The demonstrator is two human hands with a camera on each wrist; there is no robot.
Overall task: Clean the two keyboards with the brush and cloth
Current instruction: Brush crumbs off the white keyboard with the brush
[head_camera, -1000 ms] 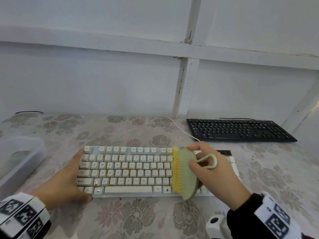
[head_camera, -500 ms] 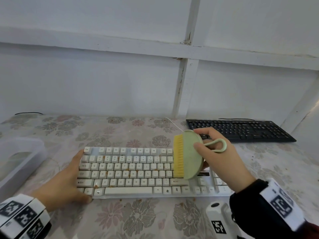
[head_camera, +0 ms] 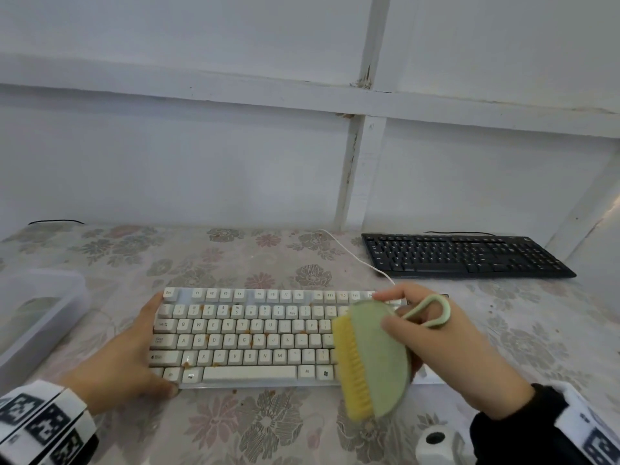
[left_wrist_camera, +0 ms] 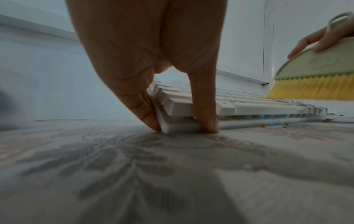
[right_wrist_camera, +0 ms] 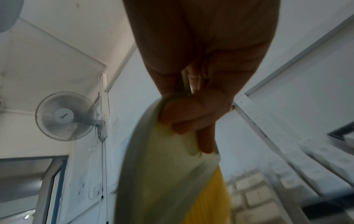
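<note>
A white keyboard (head_camera: 248,337) is laid flat on a flowered tablecloth (head_camera: 268,427), and everything else is placed from it. Its left end is held by the left hand (head_camera: 131,360): in the left wrist view a finger (left_wrist_camera: 145,109) is pressed against the end edge and the thumb (left_wrist_camera: 205,106) against the front edge at the corner, both tips reaching down to the cloth. Over its right part a brush (head_camera: 372,360) with a pale green back and yellow bristles (head_camera: 352,367) is held by the right hand (head_camera: 449,360), the fingers curled round the back and a finger passed through the loop handle (head_camera: 432,312). The bristles are turned toward the keys; contact with them cannot be told. Orange-brown crumbs (head_camera: 185,364) are scattered among the keys and on the cloth just in front of the keyboard. A white cable (head_camera: 355,256) is run from its back edge toward the wall. A black keyboard (head_camera: 463,256) is set behind and to the right, well apart. A clear plastic box (head_camera: 37,317) is placed to the left. A cleaning cloth is not seen in any view.
</note>
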